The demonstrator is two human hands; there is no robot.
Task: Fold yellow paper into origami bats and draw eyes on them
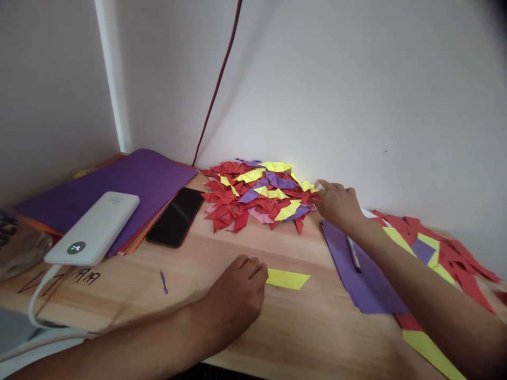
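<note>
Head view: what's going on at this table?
A person has both hands among cut paper on a wooden table. Their left hand covers one end of a yellow strip; its fingertips are hidden. Their right hand is at the right edge of a pile of paper cut-outs. A pen lies on purple sheets to the right.

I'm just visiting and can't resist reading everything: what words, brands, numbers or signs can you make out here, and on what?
"147/147", probably: handwritten in black on the wooden table; the first strokes are unclear.
"CK": end of a larger word on the clear container at the left edge; the rest is unclear.
Too small or blurred to read: the display and faint top marking on the white power bank.
</note>
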